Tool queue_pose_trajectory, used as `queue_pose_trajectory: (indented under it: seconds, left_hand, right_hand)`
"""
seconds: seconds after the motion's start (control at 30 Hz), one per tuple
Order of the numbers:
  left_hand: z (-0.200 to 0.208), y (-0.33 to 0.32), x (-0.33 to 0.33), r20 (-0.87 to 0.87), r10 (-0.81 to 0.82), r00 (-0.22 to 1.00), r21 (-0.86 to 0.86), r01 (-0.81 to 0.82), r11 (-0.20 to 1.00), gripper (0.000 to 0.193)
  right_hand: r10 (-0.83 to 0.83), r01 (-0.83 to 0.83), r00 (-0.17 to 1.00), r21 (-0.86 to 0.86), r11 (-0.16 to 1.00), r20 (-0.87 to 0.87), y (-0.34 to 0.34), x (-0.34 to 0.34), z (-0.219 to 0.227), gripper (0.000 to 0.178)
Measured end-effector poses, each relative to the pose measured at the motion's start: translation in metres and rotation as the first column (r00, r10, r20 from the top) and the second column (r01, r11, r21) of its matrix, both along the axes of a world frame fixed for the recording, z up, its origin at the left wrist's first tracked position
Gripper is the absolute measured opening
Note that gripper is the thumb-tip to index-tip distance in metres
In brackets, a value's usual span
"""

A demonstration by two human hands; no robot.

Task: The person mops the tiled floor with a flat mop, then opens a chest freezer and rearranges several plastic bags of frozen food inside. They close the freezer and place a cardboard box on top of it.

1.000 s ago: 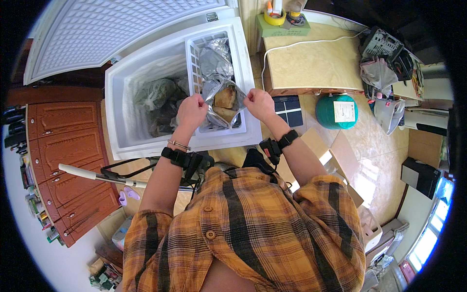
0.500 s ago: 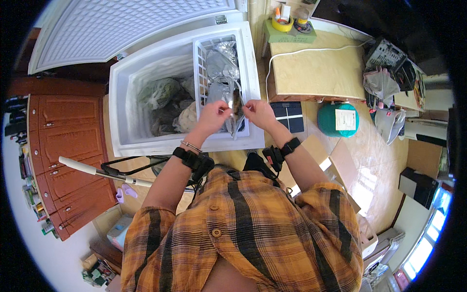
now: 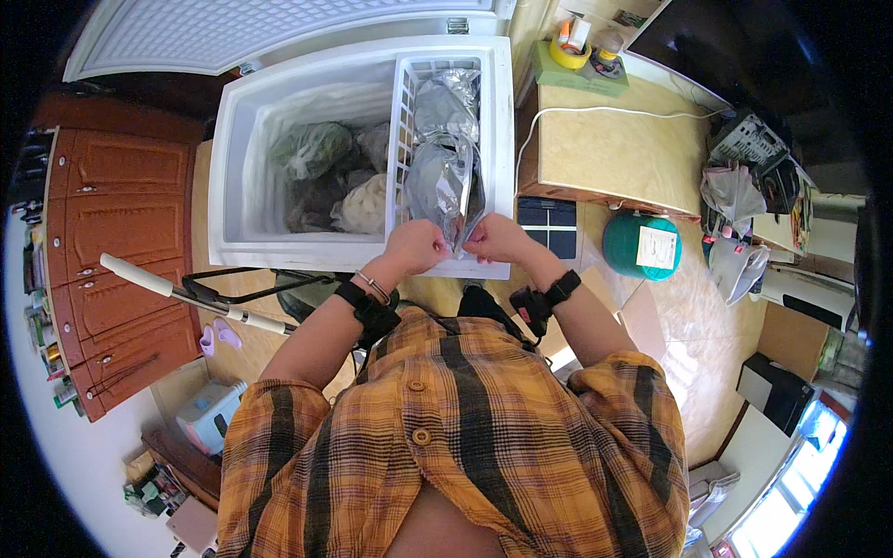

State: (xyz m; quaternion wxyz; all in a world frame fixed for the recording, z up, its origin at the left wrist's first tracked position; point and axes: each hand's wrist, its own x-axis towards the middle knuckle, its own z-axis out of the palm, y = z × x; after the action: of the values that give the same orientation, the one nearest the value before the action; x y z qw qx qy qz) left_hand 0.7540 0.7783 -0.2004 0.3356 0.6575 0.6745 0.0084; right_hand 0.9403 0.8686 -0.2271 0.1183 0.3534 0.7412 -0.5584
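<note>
A silver foil bag (image 3: 437, 186) lies in the white wire basket (image 3: 402, 130) at the right end of an open chest freezer (image 3: 307, 255). My left hand (image 3: 416, 247) pinches the bag's near edge with fingers closed. Close beside it, my right hand (image 3: 500, 239) grips the same edge from the right, its fingers also closed. Both hands are over the freezer's front rim. What the bag contains is hidden. Another silver bag (image 3: 445, 107) rests farther back in the basket.
Left of the basket, the frosted freezer well holds a green bagged item (image 3: 312, 152) and a pale bag (image 3: 361, 206). The raised lid (image 3: 279, 35) stands behind. A wooden-topped cabinet (image 3: 619, 149) and a teal round container (image 3: 642, 246) are to the right. A white-handled frame (image 3: 139, 274) stands at left.
My hands have moved toward me along the bag to its near end and come closer together. The gap in the bag's edge has narrowed, and the whole view has shifted slightly.
</note>
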Motion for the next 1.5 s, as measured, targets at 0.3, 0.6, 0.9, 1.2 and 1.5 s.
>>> queue_pose_trajectory:
  seconds: [0.3, 0.6, 0.9, 1.2, 1.5]
  left_hand:
    - [-0.025, -0.013, 0.022, 0.006, 0.066, 0.998, -0.043, -0.066, 0.997, 0.036]
    - [-0.029, -0.019, 0.026, 0.058, -0.064, 0.996, 0.193, 0.052, 0.980, 0.022]
    - [-0.025, -0.023, 0.027, -0.042, -0.311, 0.949, 0.270, 0.311, 0.911, 0.013]
    - [-0.020, -0.029, 0.028, -0.080, -0.283, 0.956, 0.357, 0.293, 0.887, 0.012]
    - [-0.028, -0.029, 0.022, -0.023, -0.272, 0.962, 0.497, 0.247, 0.832, 0.010]
  right_hand:
    - [-0.079, 0.073, 0.996, -0.139, 0.988, -0.039, -0.019, -0.009, -0.014, 0.038]
    - [-0.262, 0.242, 0.962, -0.204, 0.949, -0.079, -0.026, -0.007, -0.021, 0.033]
    - [-0.377, 0.380, 0.922, -0.395, 0.836, 0.089, -0.019, -0.007, 0.009, 0.022]
    - [-0.302, 0.329, 0.944, -0.293, 0.897, 0.136, -0.015, -0.013, 0.011, 0.022]
    - [-0.298, 0.314, 0.949, -0.196, 0.929, 0.105, -0.018, -0.013, 0.017, 0.032]
